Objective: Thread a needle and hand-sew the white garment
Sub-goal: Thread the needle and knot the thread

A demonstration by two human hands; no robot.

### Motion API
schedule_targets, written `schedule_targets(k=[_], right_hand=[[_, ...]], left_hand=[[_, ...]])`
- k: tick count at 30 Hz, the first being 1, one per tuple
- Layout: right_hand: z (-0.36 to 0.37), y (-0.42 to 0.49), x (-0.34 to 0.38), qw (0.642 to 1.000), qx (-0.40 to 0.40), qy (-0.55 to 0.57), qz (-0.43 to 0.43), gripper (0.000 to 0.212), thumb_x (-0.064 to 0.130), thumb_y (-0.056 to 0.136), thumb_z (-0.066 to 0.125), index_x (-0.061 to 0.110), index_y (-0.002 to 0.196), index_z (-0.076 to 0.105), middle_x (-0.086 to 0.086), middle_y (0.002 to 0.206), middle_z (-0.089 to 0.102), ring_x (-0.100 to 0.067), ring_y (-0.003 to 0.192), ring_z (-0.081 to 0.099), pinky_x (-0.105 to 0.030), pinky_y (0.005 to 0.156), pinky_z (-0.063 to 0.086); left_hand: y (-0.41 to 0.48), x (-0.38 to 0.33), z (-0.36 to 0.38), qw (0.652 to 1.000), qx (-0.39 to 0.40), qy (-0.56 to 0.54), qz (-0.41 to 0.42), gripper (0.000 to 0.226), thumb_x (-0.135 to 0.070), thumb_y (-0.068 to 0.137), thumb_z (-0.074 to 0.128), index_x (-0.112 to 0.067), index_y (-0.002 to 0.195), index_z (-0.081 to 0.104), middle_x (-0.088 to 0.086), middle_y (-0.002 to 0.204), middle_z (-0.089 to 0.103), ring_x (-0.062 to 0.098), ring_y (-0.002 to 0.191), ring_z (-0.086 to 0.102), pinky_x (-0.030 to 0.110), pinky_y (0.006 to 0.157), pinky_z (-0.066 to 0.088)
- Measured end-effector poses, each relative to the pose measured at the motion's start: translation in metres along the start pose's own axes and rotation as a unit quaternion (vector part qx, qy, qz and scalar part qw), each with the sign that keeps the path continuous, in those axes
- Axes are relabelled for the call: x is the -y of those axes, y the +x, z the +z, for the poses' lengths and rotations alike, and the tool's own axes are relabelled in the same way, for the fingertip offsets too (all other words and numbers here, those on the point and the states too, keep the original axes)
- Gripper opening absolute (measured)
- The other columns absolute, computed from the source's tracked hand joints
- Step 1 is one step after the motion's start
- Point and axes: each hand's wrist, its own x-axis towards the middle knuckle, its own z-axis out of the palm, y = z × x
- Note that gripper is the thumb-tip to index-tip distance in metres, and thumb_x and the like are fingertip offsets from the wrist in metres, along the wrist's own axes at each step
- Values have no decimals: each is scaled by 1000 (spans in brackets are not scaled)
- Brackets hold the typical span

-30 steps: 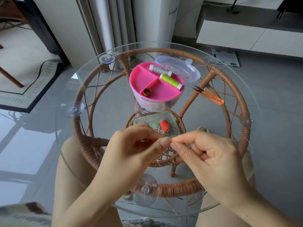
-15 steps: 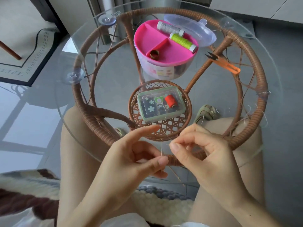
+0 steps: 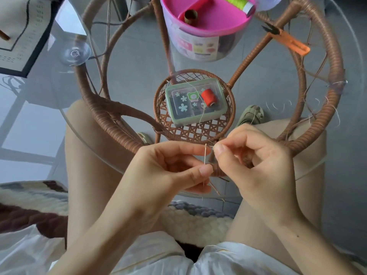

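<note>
Round glass surface [image 3: 137, 56] is carried on a brown rattan frame [image 3: 335, 62]; a grey tiled floor [image 3: 29, 126] and a dark-bordered rug [image 3: 17, 36] are seen through and beyond it. At the far edge a pink-trayed tub [image 3: 214, 22] is noted, with a brass thimble [image 3: 190, 15] and a yellow-green spool [image 3: 236, 2] in separate compartments. Orange snips [image 3: 288, 39] are laid to the right of the tub. A green-rimmed clear box [image 3: 195, 102] holding an orange-red spool [image 3: 209, 96] is seen over the woven lower shelf [image 3: 198, 132]; whether it rests on glass or shelf cannot be told. A suction cup [image 3: 74, 53] is fixed at the left. The white garment [image 3: 228, 261] is spread across the lap, nearest the camera, with a knitted cushion [image 3: 198, 215] just beyond it. Both hands are raised near the surface's near edge, fingertips almost meeting. The needle [image 3: 205, 157] is held upright in the left hand [image 3: 168, 167], pinched between thumb and fingers, index finger extended behind its eye. The right hand [image 3: 258, 165] is curled, with thumb and index finger pinched on the pale thread [image 3: 201, 118] at the eye; the thread is traced upward across the box lid.
</note>
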Motion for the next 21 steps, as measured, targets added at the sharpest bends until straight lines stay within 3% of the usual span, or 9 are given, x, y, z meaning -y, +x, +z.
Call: schedule_targets(k=[21], right_hand=[[1,1,4,999,-3,-32,-2,13,23,77,60,16,67,60,5,66,53,-11,59,47,-16,54,39]], left_hand=[[0,1,2,1000,-15,16,0,24,-11,52,73,-2,74,73,13,60,67,17,53,65,28,54,57]])
